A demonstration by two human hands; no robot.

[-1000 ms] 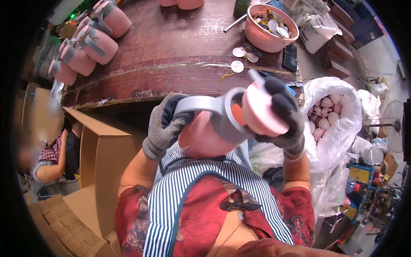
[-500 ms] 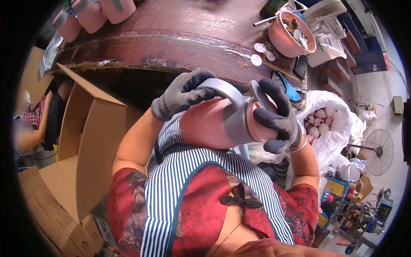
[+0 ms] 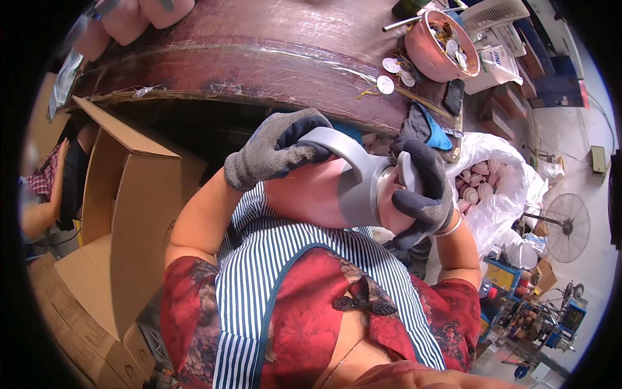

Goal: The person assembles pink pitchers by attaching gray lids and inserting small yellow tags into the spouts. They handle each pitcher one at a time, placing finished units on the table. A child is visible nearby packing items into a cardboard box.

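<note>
I hold a pink jug (image 3: pixel 314 194) with a grey collar and grey handle on its side in front of my striped apron. My left hand (image 3: pixel 282 144), in a grey and dark blue glove, is closed around the handle (image 3: pixel 337 144). My gloved right hand (image 3: pixel 424 191) grips the pink and grey lid (image 3: pixel 395 207) at the jug's mouth, fingers wrapped over it. A shiny band (image 3: pixel 384 185) shows between lid and collar. The jug's far base is partly hidden by my left hand and arm.
A dark red table (image 3: pixel 259 65) lies ahead, with pink jugs (image 3: pixel 123 23) at far left and a pink bowl (image 3: pixel 427 55) of round tags at right. An open cardboard box (image 3: pixel 146 227) stands left; a white bag (image 3: pixel 512 214) of pink lids, right. A person's arm (image 3: pixel 48 204) shows at far left.
The lid has turned a little under my right hand, and the shiny band at the mouth now shows. The jug has shifted slightly left, still held by the handle.
</note>
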